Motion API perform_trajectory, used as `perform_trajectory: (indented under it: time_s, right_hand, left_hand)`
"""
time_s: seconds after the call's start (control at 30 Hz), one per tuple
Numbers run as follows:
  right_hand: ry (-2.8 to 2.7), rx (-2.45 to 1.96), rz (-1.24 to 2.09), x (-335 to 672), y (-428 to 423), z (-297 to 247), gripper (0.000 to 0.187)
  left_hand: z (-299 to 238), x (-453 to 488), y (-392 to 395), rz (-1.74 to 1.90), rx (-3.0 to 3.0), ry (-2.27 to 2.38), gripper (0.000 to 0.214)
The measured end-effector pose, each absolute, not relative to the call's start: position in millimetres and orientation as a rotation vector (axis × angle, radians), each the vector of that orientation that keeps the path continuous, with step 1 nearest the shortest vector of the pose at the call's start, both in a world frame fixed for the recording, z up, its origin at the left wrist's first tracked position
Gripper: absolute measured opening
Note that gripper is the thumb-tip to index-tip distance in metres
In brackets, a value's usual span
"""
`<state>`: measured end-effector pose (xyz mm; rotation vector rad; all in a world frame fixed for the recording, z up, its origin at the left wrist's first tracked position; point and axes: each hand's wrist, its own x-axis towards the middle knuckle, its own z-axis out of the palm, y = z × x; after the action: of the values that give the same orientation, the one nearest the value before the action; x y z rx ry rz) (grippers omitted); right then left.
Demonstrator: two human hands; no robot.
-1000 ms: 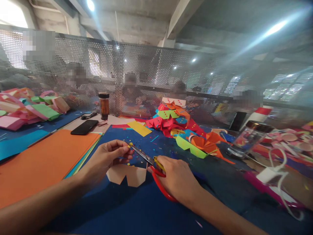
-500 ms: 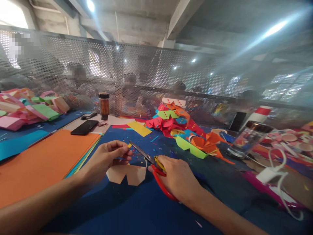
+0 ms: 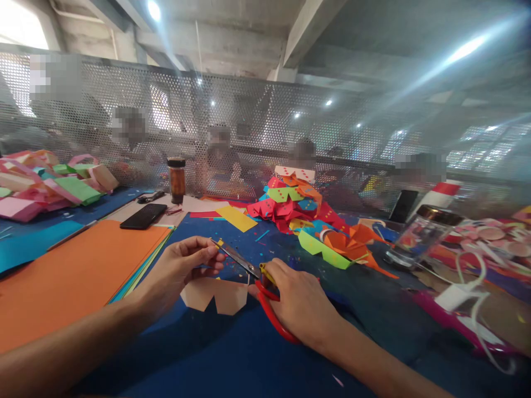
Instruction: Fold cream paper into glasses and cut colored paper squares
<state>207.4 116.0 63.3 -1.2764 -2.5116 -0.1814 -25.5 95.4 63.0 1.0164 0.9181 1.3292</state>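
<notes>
The left hand [image 3: 188, 264] has its grip pinched at thumb and forefinger on a small yellow paper piece [image 3: 220, 242], just beside the blade tips of the red-handled scissors [image 3: 243, 263]. The right hand [image 3: 296, 301] has its grip closed around the scissor handles, blades aimed toward the left hand. Below both lies a cream paper mask cutout [image 3: 232, 298], toward the tabletop's [image 3: 186, 354] near edge; whether it rests there or hangs from the fingers I cannot tell. An orange paper stack [image 3: 91, 271] covers the tabletop's left side, with a black smartphone [image 3: 143, 216] near its far corner. Dotted paper masks [image 3: 282, 211] pile up by the far edge
</notes>
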Motion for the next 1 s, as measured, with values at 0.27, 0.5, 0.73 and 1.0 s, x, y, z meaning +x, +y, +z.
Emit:
perform_trajectory:
  time_s: [0.27, 0.5, 0.73, 1.0]
  right_hand:
    - [-2.499, -1.22, -0.166, 207.1, 115.8, 59.4, 0.026]
    - [-2.494, -1.238, -0.122, 207.9, 117.4, 59.3, 0.025]
    - [-2.484, -1.22, -0.111, 209.6, 119.7, 57.6, 0.017]
    - [-2.492, -1.262, -0.125, 208.6, 118.7, 58.4, 0.017]
  left_hand:
    - [60.5, -25.4, 97.1, 1.317, 1.039, 0.929, 0.02]
    - [60.9, -24.4, 96.8, 1.315, 1.034, 0.928, 0.022]
    - [61.5, -24.4, 96.6, 1.313, 1.043, 0.917, 0.021]
    - [62.4, -23.7, 95.7, 1.307, 1.04, 0.926, 0.023]
